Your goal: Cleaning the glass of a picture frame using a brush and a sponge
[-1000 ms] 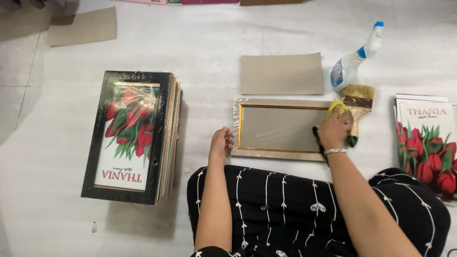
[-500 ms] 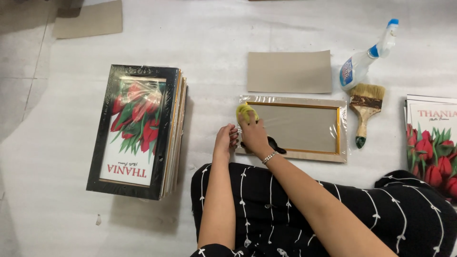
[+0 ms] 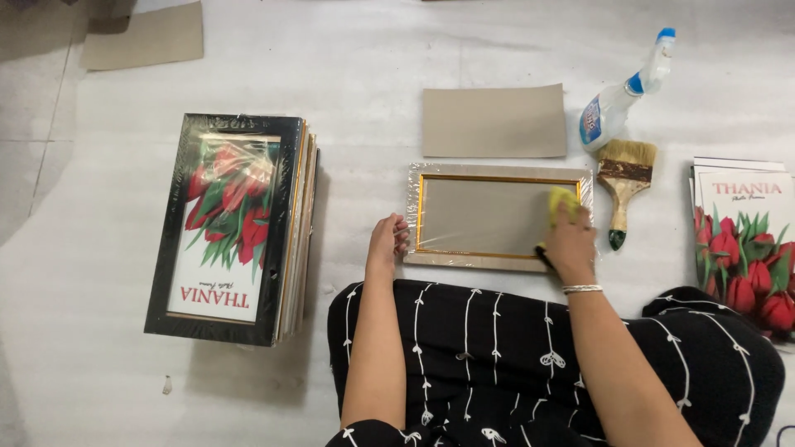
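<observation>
Wiping looks underway: right hand (image 3: 570, 244), fingers closed on a yellow cloth (image 3: 561, 201), presses the gold-edged picture frame (image 3: 497, 217) lying on the floor, left hand (image 3: 387, 242) flat-fingered steadying its left edge.

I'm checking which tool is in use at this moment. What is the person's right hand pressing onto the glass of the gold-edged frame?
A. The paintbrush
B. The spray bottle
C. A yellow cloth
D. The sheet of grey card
C. The right hand presses a yellow cloth on the right end of the frame, while the paintbrush, spray bottle and grey card lie untouched on the floor.
</observation>
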